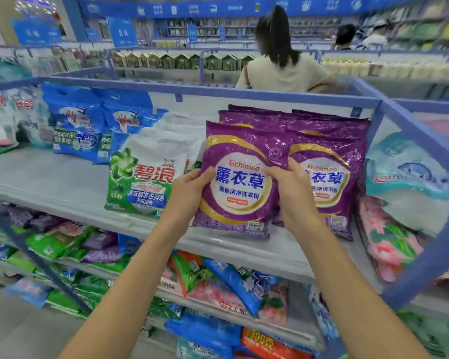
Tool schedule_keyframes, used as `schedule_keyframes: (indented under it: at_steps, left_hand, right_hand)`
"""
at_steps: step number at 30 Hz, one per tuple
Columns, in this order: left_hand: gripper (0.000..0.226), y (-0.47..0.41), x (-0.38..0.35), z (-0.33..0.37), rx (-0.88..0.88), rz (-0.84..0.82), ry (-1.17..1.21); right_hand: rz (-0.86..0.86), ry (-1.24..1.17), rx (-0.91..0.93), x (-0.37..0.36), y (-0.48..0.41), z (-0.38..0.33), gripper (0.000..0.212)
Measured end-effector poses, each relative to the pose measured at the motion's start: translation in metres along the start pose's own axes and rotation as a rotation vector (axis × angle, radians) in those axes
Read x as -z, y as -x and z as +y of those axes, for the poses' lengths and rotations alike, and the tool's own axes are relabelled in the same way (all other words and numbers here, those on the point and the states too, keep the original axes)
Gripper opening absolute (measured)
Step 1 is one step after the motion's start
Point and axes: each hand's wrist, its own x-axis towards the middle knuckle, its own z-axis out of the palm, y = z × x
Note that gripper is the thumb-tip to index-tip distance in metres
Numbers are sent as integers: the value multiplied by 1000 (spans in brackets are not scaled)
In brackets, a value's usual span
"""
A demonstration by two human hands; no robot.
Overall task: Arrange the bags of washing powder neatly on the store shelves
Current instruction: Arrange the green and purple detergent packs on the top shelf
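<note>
- The gray shelf (62, 182) holds many bags.
- More purple bags (332, 151) lean at 3 o'clock of the front one.
- A green and white bag (145, 177) leans at 9 o'clock.
- The front purple bag (240, 187) stands on the shelf, in the middle.
- The left hand (189, 187) pinches its left edge in its grip.
- The right hand (293, 193) pinches its right edge in its grip.

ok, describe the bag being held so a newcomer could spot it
Top shelf of the blue-framed rack, right of the green-and-white bag. The purple bag is frontmost, left hand and right hand pinching its sides. The other purple bags stand behind it, unheld.
</note>
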Motion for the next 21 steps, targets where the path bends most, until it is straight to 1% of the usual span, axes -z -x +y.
schedule_keyframes:
  at_steps: [2,3,4,5,7,9,10,12,13,15,17,18,19,21]
  left_hand:
    - [11,-16,1,-8,34,39,15]
    - [9,-22,1,-11,43,56,23]
    - [9,-29,1,-14,50,59,31]
    - [10,-34,1,-14,56,47,44]
    - [17,-46,1,-11,51,11,89]
    - [22,-56,-2,-7,40,-12,138]
    - [22,-61,-3,-5,39,-12,146]
    - [17,-65,-6,-4,47,-6,145]
    - [14,-66,-6,-6,44,1,132]
    - [17,-65,-3,-13,2,21,63]
    - [29,-58,5,-17,-59,11,-18]
    - [36,-53,10,-18,-90,-25,-62]
    - [45,-48,17,-19,-110,-70,-132]
    - [71,-37,33,-25,-112,-168,-346]
  right_hand:
    - [18,66,-35,-1,-11,7,51]
    - [35,74,-45,-1,-14,9,48]
    - [56,76,-54,-1,-18,11,38]
    - [73,76,-58,0,-21,12,28]
    - [96,90,-61,-1,-29,12,15]
    - [131,82,-60,-4,-32,11,9]
    - [147,68,-64,-5,-32,11,10]
    - [186,82,-50,-3,-24,14,17]
    - [197,136,-28,-1,-15,16,24]
    - [166,334,-19,5,9,23,53]
    - [75,575,-85,6,34,32,84]
    - [25,674,-111,4,43,37,90]
    - [-7,763,-115,0,50,40,87]
    - [3,915,-77,-3,54,50,73]
